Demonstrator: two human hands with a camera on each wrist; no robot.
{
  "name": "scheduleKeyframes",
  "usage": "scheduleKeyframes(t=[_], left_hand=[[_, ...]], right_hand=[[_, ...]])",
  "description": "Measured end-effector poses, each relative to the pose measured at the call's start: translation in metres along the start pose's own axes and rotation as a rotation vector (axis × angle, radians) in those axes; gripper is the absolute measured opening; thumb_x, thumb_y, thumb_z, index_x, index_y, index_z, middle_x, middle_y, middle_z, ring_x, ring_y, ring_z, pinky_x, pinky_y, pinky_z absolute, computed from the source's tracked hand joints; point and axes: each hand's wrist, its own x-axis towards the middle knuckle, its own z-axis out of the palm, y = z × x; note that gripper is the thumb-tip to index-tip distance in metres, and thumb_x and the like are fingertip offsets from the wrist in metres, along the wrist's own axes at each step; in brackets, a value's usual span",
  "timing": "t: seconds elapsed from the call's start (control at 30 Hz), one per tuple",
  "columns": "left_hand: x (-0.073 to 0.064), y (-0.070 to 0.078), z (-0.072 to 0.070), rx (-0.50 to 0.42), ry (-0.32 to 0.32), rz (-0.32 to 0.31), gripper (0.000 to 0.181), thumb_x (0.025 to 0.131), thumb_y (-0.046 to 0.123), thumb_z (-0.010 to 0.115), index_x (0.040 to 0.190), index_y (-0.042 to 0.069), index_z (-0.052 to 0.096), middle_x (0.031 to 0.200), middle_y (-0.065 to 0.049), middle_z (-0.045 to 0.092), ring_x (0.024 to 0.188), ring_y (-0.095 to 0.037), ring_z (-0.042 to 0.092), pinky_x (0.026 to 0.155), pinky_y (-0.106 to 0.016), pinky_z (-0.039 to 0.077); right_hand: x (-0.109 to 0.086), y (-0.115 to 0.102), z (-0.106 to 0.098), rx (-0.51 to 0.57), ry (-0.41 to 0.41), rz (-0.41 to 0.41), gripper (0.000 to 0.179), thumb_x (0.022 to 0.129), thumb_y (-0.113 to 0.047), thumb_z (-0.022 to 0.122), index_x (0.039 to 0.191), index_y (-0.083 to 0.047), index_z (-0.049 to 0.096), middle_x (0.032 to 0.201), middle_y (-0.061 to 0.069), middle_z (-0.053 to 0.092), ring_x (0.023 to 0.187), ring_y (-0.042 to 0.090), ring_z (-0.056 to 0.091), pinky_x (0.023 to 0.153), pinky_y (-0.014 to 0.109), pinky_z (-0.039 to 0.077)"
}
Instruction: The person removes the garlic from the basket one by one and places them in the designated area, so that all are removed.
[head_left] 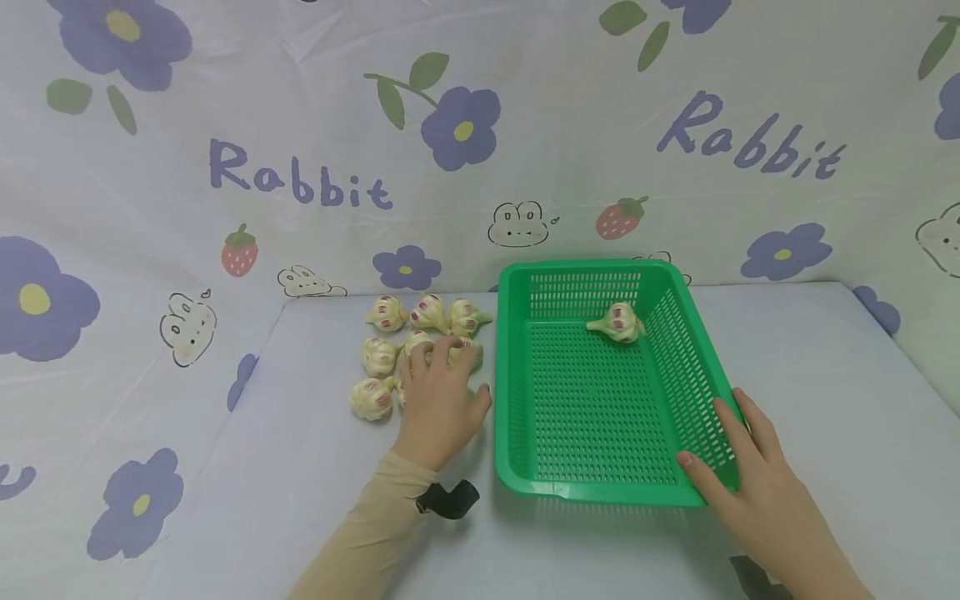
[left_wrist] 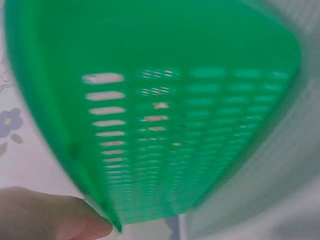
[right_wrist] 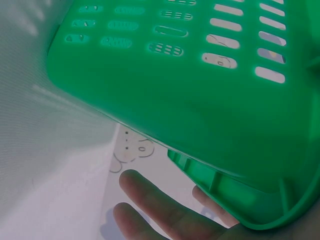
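My left hand (head_left: 438, 408) is over a group of several garlic bulbs (head_left: 380, 357) lying left of a green plastic basket (head_left: 504, 392). Its fingers are spread and slightly bent over the bulbs on the group's right side, partly hiding them. The thumb (left_wrist: 55, 215) sits apart, near the basket's side in the left wrist view. At the basket's front right corner, my right hand (head_left: 772, 492) grips the rim, thumb on the inner side and fingers (right_wrist: 165, 205) outside. One garlic bulb (head_left: 621, 323) lies inside the basket towards the back.
A white cloth (head_left: 300, 179) with purple flowers, rabbits and lettering hangs behind and at the sides. The white table surface (head_left: 255, 500) bears both basket and bulbs. A black strap (head_left: 450, 500) is at my left wrist.
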Motion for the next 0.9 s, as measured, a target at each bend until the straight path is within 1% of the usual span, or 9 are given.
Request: scheduleKeyframes(t=[0.07,0.2,0.33,0.53,0.67,0.73,0.9], left_hand=[[0.001,0.002,-0.006,-0.013,0.031,0.013,0.035,0.086,0.02,0.078,0.119,0.014,0.071,0.13,-0.014,0.06,0.121,-0.041,0.047,0.102,-0.062,0.036],[0.001,0.006,-0.015,-0.02,0.063,0.026,0.033,0.086,0.021,0.077,0.117,0.015,0.071,0.13,-0.014,0.06,0.122,-0.041,0.047,0.103,-0.06,0.036],[0.0,0.01,-0.023,-0.04,0.066,0.032,0.031,0.086,0.021,0.077,0.116,0.016,0.07,0.132,-0.012,0.059,0.124,-0.041,0.047,0.105,-0.059,0.035],[0.0,0.021,-0.035,-0.07,0.071,0.047,0.035,0.086,0.019,0.077,0.121,0.015,0.07,0.135,-0.012,0.058,0.124,-0.039,0.046,0.104,-0.059,0.035],[0.005,0.029,-0.04,-0.089,0.064,0.078,0.036,0.087,0.018,0.076,0.123,0.013,0.071,0.137,-0.013,0.058,0.123,-0.038,0.047,0.101,-0.057,0.037],[0.009,0.035,-0.041,-0.1,0.054,0.102,0.038,0.088,0.019,0.076,0.124,0.012,0.07,0.137,-0.014,0.058,0.124,-0.038,0.047,0.101,-0.057,0.037],[0.019,0.049,-0.04,-0.097,0.004,0.143,0.041,0.09,0.025,0.074,0.129,0.013,0.067,0.14,-0.013,0.055,0.127,-0.036,0.045,0.102,-0.055,0.038]], right_hand=[[0.0,0.0,0.0,0.0,-0.001,0.0,0.085,0.104,-0.044,0.061,0.166,-0.004,0.018,0.172,0.022,0.009,0.134,0.06,0.043,0.087,0.079,0.043],[0.0,0.0,-0.001,-0.005,0.0,-0.001,0.085,0.104,-0.044,0.061,0.166,-0.004,0.019,0.172,0.023,0.01,0.133,0.06,0.043,0.087,0.079,0.043],[0.001,-0.001,-0.001,-0.007,-0.001,-0.001,0.085,0.104,-0.045,0.061,0.166,-0.003,0.018,0.171,0.023,0.01,0.133,0.06,0.043,0.087,0.08,0.043],[0.001,-0.003,-0.001,-0.006,0.0,-0.003,0.086,0.104,-0.045,0.06,0.166,-0.003,0.018,0.171,0.024,0.011,0.133,0.061,0.044,0.086,0.08,0.043],[0.001,-0.004,-0.001,-0.001,0.016,-0.01,0.085,0.103,-0.044,0.061,0.165,-0.003,0.02,0.171,0.023,0.012,0.131,0.061,0.046,0.085,0.079,0.044],[0.001,-0.004,-0.002,0.003,0.016,-0.009,0.084,0.103,-0.044,0.061,0.165,-0.004,0.02,0.171,0.023,0.012,0.13,0.061,0.046,0.085,0.079,0.044],[0.001,-0.004,-0.002,-0.001,-0.006,0.004,0.086,0.104,-0.046,0.059,0.165,-0.003,0.018,0.172,0.022,0.01,0.132,0.06,0.045,0.086,0.079,0.043]])
